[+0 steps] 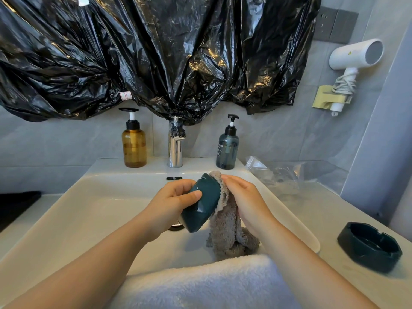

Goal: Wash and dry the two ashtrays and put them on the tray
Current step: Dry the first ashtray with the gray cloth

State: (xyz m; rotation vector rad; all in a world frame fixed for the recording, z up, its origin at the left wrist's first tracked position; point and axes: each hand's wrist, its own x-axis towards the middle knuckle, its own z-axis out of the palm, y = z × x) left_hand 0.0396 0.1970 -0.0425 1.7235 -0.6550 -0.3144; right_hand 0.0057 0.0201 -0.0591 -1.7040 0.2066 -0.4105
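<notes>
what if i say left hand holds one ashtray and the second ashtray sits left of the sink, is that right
One slip: in the head view the second ashtray sits right of the sink, not left. The left hand does hold one ashtray.

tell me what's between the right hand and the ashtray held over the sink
In the head view, the grey cloth lies between them: the right hand holds it against the teal ashtray, which the left hand grips.
</notes>
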